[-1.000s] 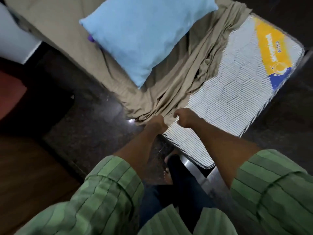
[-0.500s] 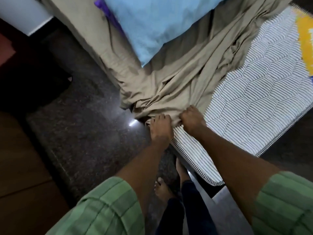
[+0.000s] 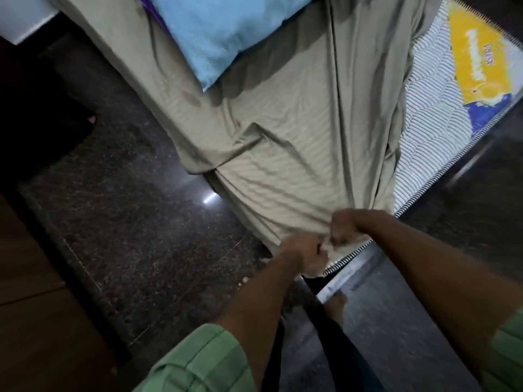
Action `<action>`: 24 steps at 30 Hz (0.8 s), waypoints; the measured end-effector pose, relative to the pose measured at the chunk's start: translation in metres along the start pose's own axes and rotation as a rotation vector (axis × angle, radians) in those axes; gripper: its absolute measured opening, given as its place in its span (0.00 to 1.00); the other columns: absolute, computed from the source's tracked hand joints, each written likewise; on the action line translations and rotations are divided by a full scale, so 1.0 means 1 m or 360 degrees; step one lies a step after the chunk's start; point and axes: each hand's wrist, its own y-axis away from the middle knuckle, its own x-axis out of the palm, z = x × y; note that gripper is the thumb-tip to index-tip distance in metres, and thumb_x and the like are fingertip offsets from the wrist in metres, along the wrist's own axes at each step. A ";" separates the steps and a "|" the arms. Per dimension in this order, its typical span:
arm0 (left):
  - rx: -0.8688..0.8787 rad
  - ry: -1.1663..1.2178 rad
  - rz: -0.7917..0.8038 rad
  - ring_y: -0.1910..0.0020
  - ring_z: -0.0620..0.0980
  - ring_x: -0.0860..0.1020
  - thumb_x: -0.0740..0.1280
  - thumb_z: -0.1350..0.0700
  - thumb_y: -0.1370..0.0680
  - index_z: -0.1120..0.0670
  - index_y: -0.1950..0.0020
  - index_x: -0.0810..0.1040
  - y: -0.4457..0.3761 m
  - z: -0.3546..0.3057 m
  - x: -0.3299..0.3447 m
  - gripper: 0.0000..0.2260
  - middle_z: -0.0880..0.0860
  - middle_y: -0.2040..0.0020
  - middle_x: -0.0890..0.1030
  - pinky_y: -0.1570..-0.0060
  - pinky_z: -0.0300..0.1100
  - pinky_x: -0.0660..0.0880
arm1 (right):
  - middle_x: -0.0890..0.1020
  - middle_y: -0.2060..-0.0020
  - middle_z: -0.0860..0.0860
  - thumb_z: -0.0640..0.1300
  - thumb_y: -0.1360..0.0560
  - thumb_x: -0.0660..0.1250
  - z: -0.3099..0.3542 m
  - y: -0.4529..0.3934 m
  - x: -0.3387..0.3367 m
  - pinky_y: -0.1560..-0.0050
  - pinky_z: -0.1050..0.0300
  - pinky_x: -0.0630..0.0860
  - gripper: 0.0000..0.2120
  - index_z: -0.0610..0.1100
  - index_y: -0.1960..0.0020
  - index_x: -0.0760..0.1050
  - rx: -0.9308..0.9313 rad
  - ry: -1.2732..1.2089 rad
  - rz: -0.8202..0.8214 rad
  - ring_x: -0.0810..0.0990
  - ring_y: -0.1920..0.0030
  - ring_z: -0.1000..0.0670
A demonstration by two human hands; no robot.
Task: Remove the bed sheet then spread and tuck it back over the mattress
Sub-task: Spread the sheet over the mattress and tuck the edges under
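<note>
Closest to us, our left hand (image 3: 304,251) is curled tight on the hem of the bed sheet (image 3: 283,154), and just beside it our right hand (image 3: 343,229) is fisted round the same edge — both gripping cloth right at the near corner of the mattress (image 3: 424,137). The sheet lies over most of the mattress top, drawn taut from our fists, with a bare striped strip showing along the right side.

Here is the risk as we judge it: with both hands bunched so close together, the pull goes through one narrow spot, so the sheet could ride up skewed and leave that right strip uncovered. Farther back the blue pillow (image 3: 226,32) sits on the cloth — its weight could pin the far end and drag along with a hard tug, or the hem could slip from our grip.

As for direction, the sheet's long axis runs away from us along the bed, from our fists toward the pillow, folds fanning out from the gripped corner.
</note>
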 end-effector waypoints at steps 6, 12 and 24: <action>-0.0242 -0.0439 -0.0808 0.37 0.57 0.71 0.73 0.43 0.30 0.51 0.36 0.72 -0.024 -0.001 0.003 0.26 0.54 0.36 0.74 0.39 0.53 0.69 | 0.77 0.39 0.46 0.57 0.33 0.77 -0.057 -0.020 0.003 0.38 0.43 0.72 0.28 0.49 0.37 0.77 -0.0289 0.0393 -0.1383 0.75 0.38 0.39; -0.0408 -0.0569 -0.0801 0.40 0.58 0.78 0.63 0.53 0.19 0.53 0.39 0.78 -0.040 -0.035 0.022 0.11 0.55 0.41 0.81 0.41 0.49 0.72 | 0.84 0.48 0.47 0.46 0.23 0.66 -0.075 -0.026 0.008 0.35 0.47 0.67 0.09 0.49 0.45 0.81 -0.0481 0.0733 -0.1261 0.76 0.40 0.42; -0.0460 -0.0414 0.0159 0.34 0.60 0.77 0.63 0.37 0.21 0.55 0.29 0.76 -0.030 -0.088 0.040 0.28 0.59 0.31 0.77 0.38 0.51 0.73 | 0.83 0.42 0.42 0.53 0.20 0.63 -0.089 0.001 0.011 0.41 0.49 0.71 0.14 0.47 0.40 0.78 -0.0553 0.0257 -0.0793 0.80 0.40 0.40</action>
